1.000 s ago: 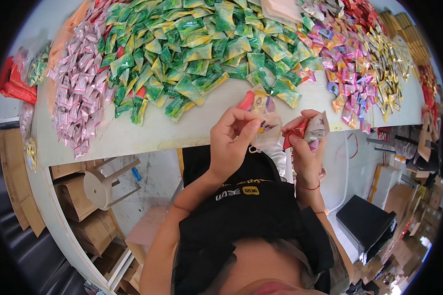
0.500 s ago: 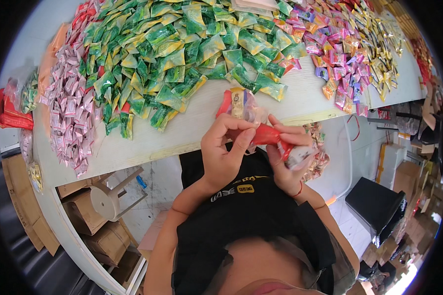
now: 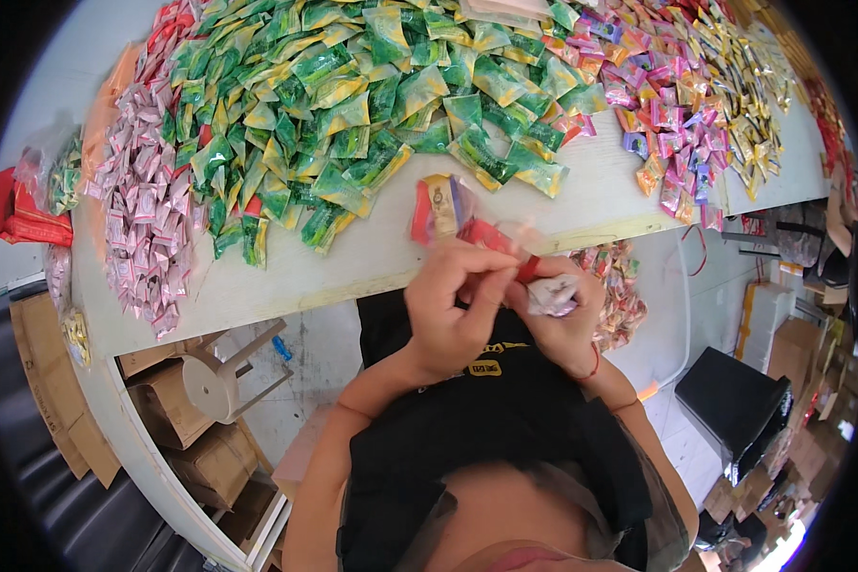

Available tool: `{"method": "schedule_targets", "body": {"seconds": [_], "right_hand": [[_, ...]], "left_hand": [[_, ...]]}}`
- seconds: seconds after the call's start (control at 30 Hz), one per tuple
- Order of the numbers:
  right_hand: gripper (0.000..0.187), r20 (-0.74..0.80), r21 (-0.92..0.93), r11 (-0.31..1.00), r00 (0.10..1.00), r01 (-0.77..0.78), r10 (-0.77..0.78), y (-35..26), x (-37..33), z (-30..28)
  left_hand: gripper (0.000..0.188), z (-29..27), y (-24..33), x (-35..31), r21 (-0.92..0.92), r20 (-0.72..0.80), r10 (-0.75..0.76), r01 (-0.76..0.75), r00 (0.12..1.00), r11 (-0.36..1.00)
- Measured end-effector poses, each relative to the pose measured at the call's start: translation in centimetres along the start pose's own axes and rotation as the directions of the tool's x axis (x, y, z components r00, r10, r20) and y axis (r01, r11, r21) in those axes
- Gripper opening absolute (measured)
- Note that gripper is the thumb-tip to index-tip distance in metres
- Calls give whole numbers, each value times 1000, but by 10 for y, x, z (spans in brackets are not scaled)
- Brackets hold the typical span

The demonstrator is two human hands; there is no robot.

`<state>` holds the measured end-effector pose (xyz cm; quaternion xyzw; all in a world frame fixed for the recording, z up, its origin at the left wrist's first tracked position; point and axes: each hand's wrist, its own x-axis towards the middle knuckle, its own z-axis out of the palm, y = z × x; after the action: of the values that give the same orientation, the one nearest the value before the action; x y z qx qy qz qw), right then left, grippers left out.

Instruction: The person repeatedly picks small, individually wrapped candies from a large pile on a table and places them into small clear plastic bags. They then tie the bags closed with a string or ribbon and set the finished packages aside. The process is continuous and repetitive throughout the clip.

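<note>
Between my hands, over the table's front edge, is a red and clear plastic bag (image 3: 439, 208) with a printed patch. My left hand (image 3: 459, 300) is closed in a pinch at its narrow red, twisted part. My right hand (image 3: 574, 324) is closed round the bunched end, where a whitish crumpled part (image 3: 553, 296) sticks out near the fingers. The bag's far end is beyond my left fingers, just above the tabletop. Fingers hide part of the red band between the hands, and what is inside the bag cannot be made out.
On the white table (image 3: 257, 305) lie heaps of green-yellow packets (image 3: 353, 114), pink packets (image 3: 143, 219), purple-orange packets (image 3: 672, 124) and gold packets (image 3: 744, 105). Below right is a pale tub (image 3: 663, 329) of small wrapped pieces. A stool (image 3: 210, 386) and cardboard boxes (image 3: 210, 467) stand under the left side.
My hands have come closer together. My left fingers have shifted right along the red part towards my right hand, which now closes more tightly round the bunched end.
</note>
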<state>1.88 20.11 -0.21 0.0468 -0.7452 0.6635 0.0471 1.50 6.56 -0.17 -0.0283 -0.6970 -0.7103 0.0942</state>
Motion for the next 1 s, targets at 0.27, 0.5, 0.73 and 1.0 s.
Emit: {"method": "schedule_targets", "body": {"seconds": [0.27, 0.5, 0.73, 1.0], "right_hand": [[29, 154, -138, 987, 986, 88, -67, 6, 31, -4], [61, 338, 232, 970, 941, -68, -15, 6, 30, -11], [59, 275, 272, 912, 933, -308, 233, 10, 28, -6], [29, 129, 198, 954, 971, -225, 202, 6, 29, -7]], "left_hand": [[10, -2, 5, 3, -353, 224, -272, 338, 936, 872], [11, -5, 0, 5, -396, 127, -245, 275, 961, 876], [10, -6, -4, 6, -410, 99, -239, 258, 966, 875], [7, -7, -6, 7, -317, -4, -160, 151, 987, 936]]}}
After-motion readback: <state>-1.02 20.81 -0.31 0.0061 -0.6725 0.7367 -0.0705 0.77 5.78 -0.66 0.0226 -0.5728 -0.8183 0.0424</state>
